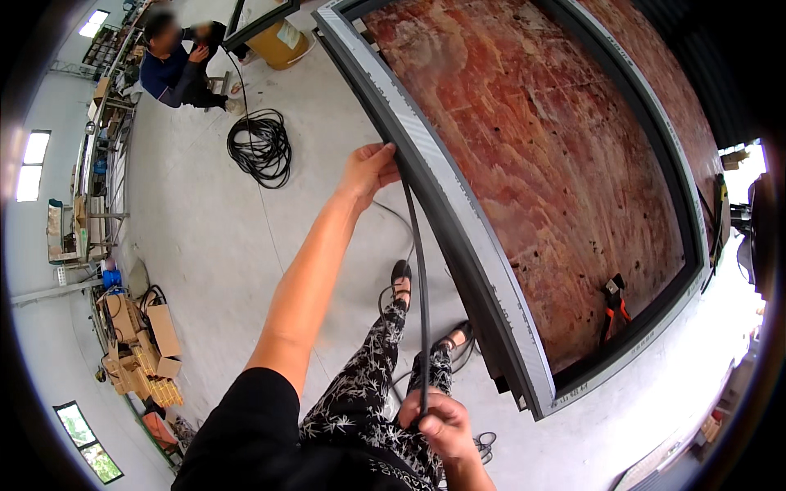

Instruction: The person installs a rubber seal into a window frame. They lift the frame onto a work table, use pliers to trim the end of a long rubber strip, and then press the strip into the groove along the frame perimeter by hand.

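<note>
A large dark window frame [471,209] with pale protective film lies on a reddish wooden board [532,155]. My left hand [370,173] is at the frame's near side, its fingers pinching a black rubber strip [419,270] against the edge. From there the strip runs down to my right hand [438,424], whose fingers are closed around it in front of my body. More of the strip hangs in loose loops by my feet. Red-handled pliers [612,309] rest inside the frame's right corner.
On the floor at the far left lies a coil of black strip [259,149]. Beyond it a person [173,65] sits by another frame [250,20] and a yellow bucket [280,45]. Shelves [102,155] and cardboard boxes [139,344] line the left wall.
</note>
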Demonstrator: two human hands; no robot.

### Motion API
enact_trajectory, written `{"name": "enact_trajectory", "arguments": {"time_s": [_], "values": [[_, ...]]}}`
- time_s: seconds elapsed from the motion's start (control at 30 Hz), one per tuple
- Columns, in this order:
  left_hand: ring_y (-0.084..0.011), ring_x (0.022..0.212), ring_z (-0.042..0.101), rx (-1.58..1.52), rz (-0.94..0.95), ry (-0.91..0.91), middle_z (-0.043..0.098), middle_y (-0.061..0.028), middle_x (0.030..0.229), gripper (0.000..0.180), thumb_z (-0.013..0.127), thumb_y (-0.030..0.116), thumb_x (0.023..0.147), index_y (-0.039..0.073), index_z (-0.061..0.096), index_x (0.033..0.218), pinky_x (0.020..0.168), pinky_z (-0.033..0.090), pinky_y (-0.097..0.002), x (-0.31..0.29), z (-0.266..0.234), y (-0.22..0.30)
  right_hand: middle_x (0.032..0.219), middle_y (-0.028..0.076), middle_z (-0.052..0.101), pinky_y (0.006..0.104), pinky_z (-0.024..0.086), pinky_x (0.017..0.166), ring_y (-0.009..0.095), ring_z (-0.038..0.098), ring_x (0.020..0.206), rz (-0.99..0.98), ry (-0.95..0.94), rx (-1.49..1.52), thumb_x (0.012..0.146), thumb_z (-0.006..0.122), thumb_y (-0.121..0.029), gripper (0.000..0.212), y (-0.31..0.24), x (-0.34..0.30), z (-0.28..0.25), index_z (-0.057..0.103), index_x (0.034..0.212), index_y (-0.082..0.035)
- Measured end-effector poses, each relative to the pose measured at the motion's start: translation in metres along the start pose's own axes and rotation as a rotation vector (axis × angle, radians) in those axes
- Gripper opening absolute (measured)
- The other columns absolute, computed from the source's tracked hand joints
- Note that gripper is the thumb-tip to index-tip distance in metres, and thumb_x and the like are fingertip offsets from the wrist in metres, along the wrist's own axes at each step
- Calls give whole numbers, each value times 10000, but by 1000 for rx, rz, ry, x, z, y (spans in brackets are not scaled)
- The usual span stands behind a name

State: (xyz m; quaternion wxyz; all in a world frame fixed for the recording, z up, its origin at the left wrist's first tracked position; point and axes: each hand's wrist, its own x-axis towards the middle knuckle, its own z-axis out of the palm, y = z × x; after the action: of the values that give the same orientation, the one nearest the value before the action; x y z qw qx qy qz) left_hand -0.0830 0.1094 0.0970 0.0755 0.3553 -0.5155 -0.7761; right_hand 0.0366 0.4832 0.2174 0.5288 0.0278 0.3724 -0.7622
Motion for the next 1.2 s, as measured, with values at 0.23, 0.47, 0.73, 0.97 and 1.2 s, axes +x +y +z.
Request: {"name": "enact_trajectory", "arguments": {"time_s": [0.23, 0.47, 0.73, 0.97, 1.2], "values": [[-196, 858, 687, 100, -19, 106, 696, -114, 966, 306, 538, 232, 984, -47, 611, 1088, 801, 565, -320, 0, 11, 4, 846, 95, 561, 308, 471, 609, 201, 563, 721, -256, 865, -1439, 797, 696, 22, 393, 8, -101, -70, 586, 1174, 28], [-234, 899, 685, 57, -44, 84, 689, -142, 998, 305, 525, 214, 987, -61, 607, 1089, 864, 561, -359, -7, 14, 9, 874, 105, 661, 354, 510, 617, 258, 614, 757, -337, 784, -1972, 892, 650, -66, 104, -72, -156, -40, 687, 984, -33], [-201, 985, 655, -73, -83, -39, 665, -113, 1092, 371, 533, 289, 996, -20, 553, 1201, 895, 539, -345, -7, -1, 4, 727, 150, 636, 398, 454, 554, 275, 574, 627, -51, 71, -811, 787, 675, -8, 75, -104, -158, -45, 652, 844, 37], [-214, 986, 654, -109, -115, -103, 664, -115, 1088, 384, 485, 323, 1014, -12, 560, 1186, 904, 530, -360, -10, 22, -3, 542, -4, 539, 280, 293, 360, 148, 433, 380, -662, -154, 634, 960, 565, -303, 277, -11, -131, -86, 622, 863, -50], [-206, 949, 649, 226, -121, 65, 661, -121, 1073, 370, 489, 296, 1014, -29, 557, 1178, 905, 521, -354, -12, 23, 6, 483, -28, 333, 245, 241, 409, 80, 264, 386, -258, 702, 60, 1052, 375, -267, 339, -22, -144, -87, 581, 997, -4]]}}
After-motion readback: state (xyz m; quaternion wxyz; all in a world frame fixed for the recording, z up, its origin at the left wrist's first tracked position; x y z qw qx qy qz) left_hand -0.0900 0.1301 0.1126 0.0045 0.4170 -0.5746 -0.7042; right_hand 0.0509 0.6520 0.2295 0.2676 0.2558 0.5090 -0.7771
